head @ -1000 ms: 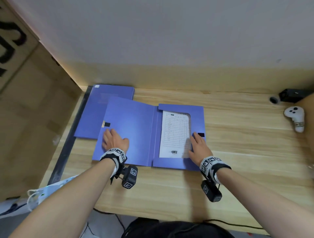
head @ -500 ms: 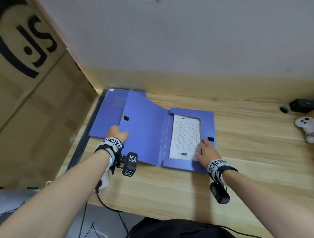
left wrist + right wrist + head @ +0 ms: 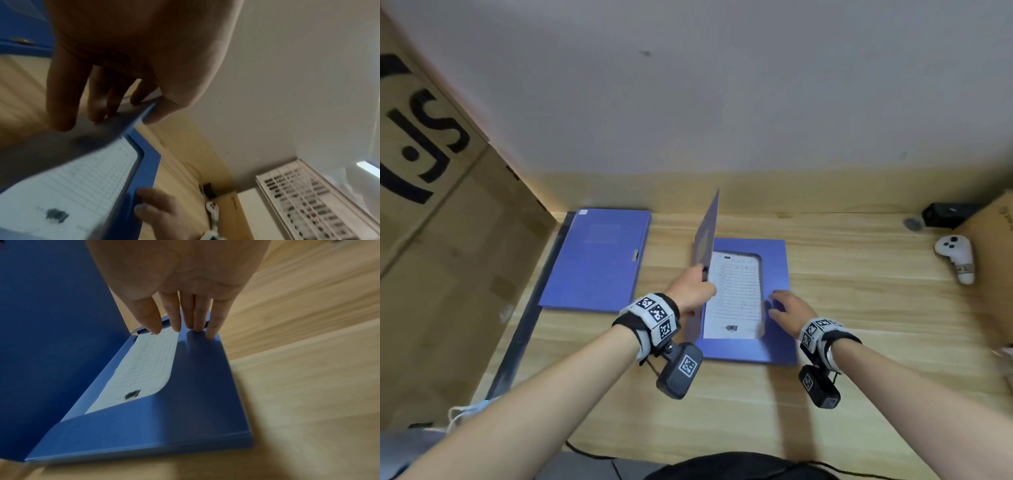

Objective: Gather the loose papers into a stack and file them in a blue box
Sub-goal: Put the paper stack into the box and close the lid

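A blue file box (image 3: 774, 346) lies open on the wooden table (image 3: 876, 308), with a printed paper stack (image 3: 736, 294) inside its pocket. My left hand (image 3: 700, 284) pinches the free edge of the box lid (image 3: 707, 240), which stands almost upright over the spine. In the left wrist view the thumb and fingers (image 3: 96, 112) clamp that lid edge (image 3: 141, 116) above the papers (image 3: 72, 186). My right hand (image 3: 777, 305) lies with straight fingers (image 3: 195, 324) pressing the right flap (image 3: 201, 369) next to the papers (image 3: 144, 369).
A second, closed blue box (image 3: 595, 260) lies flat to the left. A big cardboard carton (image 3: 431, 222) walls the left side. At the far right are a white controller (image 3: 955, 257), a black device (image 3: 945, 214) and another carton (image 3: 996, 260). The wall runs behind.
My left hand has taken the lid from flat on the table and swung it up and rightward until nearly upright. The right hand has stayed on the right flap.
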{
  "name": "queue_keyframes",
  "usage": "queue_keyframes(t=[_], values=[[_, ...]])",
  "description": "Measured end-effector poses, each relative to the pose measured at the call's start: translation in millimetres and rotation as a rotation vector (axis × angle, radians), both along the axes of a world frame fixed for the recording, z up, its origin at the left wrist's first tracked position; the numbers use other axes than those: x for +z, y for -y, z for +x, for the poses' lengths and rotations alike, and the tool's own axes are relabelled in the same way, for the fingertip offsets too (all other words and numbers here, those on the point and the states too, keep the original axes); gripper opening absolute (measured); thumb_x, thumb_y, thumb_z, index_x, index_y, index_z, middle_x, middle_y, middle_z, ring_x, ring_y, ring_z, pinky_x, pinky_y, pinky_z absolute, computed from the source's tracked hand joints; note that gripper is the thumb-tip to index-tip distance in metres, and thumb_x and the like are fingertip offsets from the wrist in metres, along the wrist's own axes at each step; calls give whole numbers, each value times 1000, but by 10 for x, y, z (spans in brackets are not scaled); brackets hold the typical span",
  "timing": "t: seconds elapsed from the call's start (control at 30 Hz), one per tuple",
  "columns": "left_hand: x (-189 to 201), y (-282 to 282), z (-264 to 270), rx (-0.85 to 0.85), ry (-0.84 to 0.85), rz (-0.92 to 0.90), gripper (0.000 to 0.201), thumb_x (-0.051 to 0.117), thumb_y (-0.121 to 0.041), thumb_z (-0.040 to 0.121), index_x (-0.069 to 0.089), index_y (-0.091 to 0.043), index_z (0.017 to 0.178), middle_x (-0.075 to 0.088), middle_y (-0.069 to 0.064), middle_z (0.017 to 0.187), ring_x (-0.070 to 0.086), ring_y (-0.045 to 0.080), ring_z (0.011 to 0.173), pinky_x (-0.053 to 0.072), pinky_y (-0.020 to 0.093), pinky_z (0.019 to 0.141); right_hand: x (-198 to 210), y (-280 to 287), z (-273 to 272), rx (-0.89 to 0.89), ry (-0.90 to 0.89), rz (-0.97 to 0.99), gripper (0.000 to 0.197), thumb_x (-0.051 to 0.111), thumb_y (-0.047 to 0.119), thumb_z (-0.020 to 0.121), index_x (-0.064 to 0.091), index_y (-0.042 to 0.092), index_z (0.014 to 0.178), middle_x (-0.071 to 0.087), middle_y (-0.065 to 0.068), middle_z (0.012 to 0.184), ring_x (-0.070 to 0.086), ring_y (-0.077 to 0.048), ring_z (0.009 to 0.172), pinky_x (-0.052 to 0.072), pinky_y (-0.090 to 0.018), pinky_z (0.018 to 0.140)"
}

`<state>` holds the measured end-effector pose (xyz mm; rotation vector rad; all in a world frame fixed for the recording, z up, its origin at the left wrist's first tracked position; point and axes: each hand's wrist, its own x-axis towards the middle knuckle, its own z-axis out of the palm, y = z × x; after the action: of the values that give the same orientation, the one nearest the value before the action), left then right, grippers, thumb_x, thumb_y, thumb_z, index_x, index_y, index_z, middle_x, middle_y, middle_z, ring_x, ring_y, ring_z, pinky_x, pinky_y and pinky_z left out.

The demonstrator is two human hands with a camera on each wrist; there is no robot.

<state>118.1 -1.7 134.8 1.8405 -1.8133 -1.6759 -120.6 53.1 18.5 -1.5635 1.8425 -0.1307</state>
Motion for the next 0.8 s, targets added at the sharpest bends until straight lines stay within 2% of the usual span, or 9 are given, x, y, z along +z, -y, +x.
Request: queue_keyframes(t=[0.1,0.13,0.2,0.27,0.37,0.5,0.57,0.67,0.8], values=[[-103,-50,-292,-49,107,-90,72,60,-61,73,46,-22,133,56,-6,130,60,23,109,57,40,79,-9,0,-171,-88,97,-30,38,56,18,93,60,5,128,58,-13,135,55,-27,123,39,-31,103],[-131,-67,-378,-62,145,-104,84,57,-73,66,48,-21,131,56,-5,130,60,24,111,58,42,81,1,0,-207,-118,144,-46,34,55,20,94,63,6,124,62,-12,130,57,-27,120,40,-32,103],[-249,-62,-523,-93,200,-136,82,46,-84,63,56,-23,117,62,-3,121,64,25,103,58,43,82,0,17,-259,-194,265,-72,31,50,26,98,69,8,112,68,-11,118,62,-27,111,44,-36,101],[-371,-32,-614,-114,238,-134,70,42,-79,69,59,-24,111,65,-3,116,64,26,101,55,42,87,24,25,-287,-303,407,-77,45,40,43,100,72,11,102,72,-9,108,65,-24,100,48,-40,97],[-592,52,-614,-111,299,-143,57,51,-54,82,54,-18,127,59,2,129,58,27,114,47,37,97,28,24,-347,-339,385,-84,59,35,59,95,66,10,86,70,-9,92,64,-25,86,49,-39,84],[-914,96,-441,-14,410,-119,52,59,-29,84,46,-5,129,45,17,136,44,35,127,40,40,102,-123,41,-412,-275,183,-40,34,52,41,94,56,14,73,59,-3,71,55,-25,70,40,-34,63],[-1115,77,-330,43,454,-103,58,62,-27,81,44,-4,131,45,17,135,44,37,126,41,41,103,-239,35,-433,-294,126,13,31,55,37,91,59,10,77,64,-6,74,59,-27,72,43,-33,64],[-1333,19,-255,102,442,-39,68,70,-30,77,42,-3,132,48,16,133,51,37,121,46,39,98,-365,26,-474,-306,2,81,34,54,44,87,63,13,78,69,-6,79,64,-28,77,45,-33,64],[-1511,-2,-256,124,481,-87,78,77,-35,77,39,-2,136,43,18,136,44,36,128,39,40,106,-453,62,-533,-275,-148,187,42,54,54,80,63,14,69,65,-5,73,64,-28,72,44,-30,59]])
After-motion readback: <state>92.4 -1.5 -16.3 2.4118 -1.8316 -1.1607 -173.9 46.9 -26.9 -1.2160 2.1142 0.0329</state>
